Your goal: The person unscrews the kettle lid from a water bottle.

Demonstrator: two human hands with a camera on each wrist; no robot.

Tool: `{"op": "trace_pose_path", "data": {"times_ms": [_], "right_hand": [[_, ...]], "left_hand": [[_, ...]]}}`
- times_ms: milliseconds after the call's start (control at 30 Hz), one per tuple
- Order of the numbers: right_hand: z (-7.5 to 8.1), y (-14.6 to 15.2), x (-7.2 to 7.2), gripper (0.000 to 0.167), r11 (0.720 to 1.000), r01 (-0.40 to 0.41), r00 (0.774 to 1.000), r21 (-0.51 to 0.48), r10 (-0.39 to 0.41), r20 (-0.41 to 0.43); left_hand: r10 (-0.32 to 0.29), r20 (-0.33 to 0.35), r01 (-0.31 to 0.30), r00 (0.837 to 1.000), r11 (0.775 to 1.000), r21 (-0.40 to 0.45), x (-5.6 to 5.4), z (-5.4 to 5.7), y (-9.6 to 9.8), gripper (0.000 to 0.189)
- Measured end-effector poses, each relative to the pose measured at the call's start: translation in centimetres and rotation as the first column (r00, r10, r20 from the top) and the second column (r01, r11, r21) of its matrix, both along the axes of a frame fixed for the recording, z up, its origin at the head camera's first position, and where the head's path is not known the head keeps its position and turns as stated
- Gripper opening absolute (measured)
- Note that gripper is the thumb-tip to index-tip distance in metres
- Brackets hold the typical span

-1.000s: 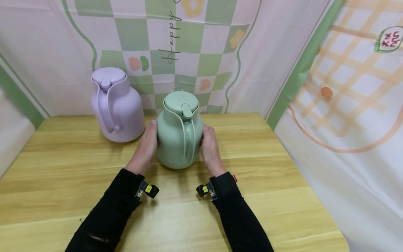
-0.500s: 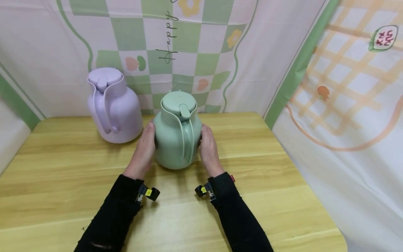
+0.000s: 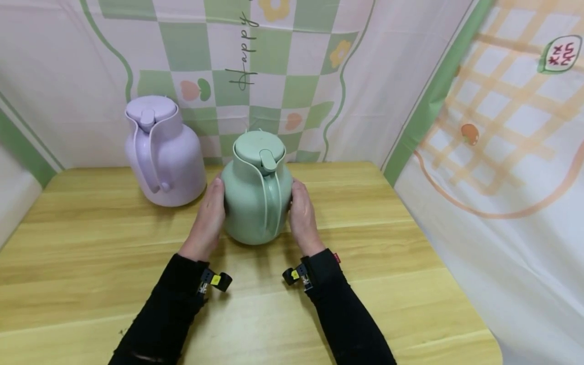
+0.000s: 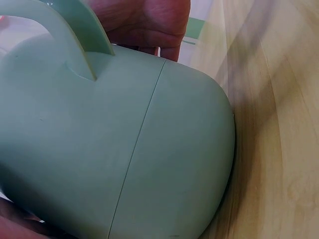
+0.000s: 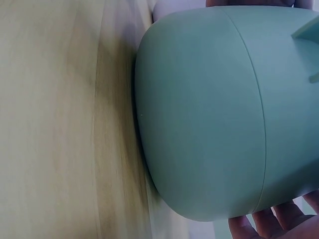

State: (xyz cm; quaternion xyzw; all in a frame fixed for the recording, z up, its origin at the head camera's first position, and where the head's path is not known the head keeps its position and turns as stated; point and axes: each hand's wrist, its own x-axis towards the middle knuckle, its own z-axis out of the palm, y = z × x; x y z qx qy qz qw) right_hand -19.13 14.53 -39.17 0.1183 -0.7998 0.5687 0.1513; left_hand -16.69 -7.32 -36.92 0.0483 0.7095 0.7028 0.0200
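Observation:
A mint-green insulated jug (image 3: pixel 244 203) stands upright on the wooden table, its handle and lid lever facing the person. My left hand (image 3: pixel 207 218) holds its left side, thumb up along the body. Against the opposite side my right hand (image 3: pixel 302 218) holds it too. In the right wrist view, the right hand's fingers (image 5: pixel 271 221) bend round the jug's wall. The left wrist view is mostly filled by the jug's body (image 4: pixel 149 134), its base right at the table top. Fingers on the jug's far side are hidden in the head view.
A similar lilac jug (image 3: pixel 178 157) stands at the back left, just beyond the left hand. Patterned cloth (image 3: pixel 274 91) hangs behind the table (image 3: pixel 378 284), and another cloth (image 3: pixel 502 152) runs along the right. The table's right edge slants toward the front corner.
The view has shifted slightly, so the jugs sit a little further left in it. Both hands keep their hold on the green jug, which stays in place on the table.

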Motion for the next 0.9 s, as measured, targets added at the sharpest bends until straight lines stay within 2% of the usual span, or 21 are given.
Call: {"op": "trace_pose_path", "data": {"times_ms": [167,300,467,633,900], "right_hand": [[0.0,0.0,0.1,0.058,1.000,0.003,1.000,-0.021,-0.003,0.024],[0.3,0.1,0.2,0.061,0.998,0.003,0.996,-0.062,0.002,0.089],[1.1,0.7,0.3,0.067,0.989,0.051,0.990,-0.139,-0.031,0.140],[2.1,1.1,0.5,0.064,0.986,0.067,0.994,-0.152,-0.052,0.100],[3.6,0.9,1.4,0.060,0.985,0.067,0.997,-0.158,-0.071,-0.023]], "left_hand": [[-0.006,0.002,0.006,1.000,1.000,-0.008,0.2,0.0,-0.1,0.073],[-0.010,0.000,0.010,1.000,1.000,-0.007,0.2,0.0,-0.2,0.074],[-0.017,0.017,0.017,1.000,1.000,-0.014,0.3,0.1,-0.3,0.076],[-0.017,0.021,0.017,1.000,0.999,-0.028,0.3,0.1,-0.3,0.077],[-0.019,0.021,0.020,1.000,1.000,-0.019,0.4,0.0,-0.4,0.077]]}}
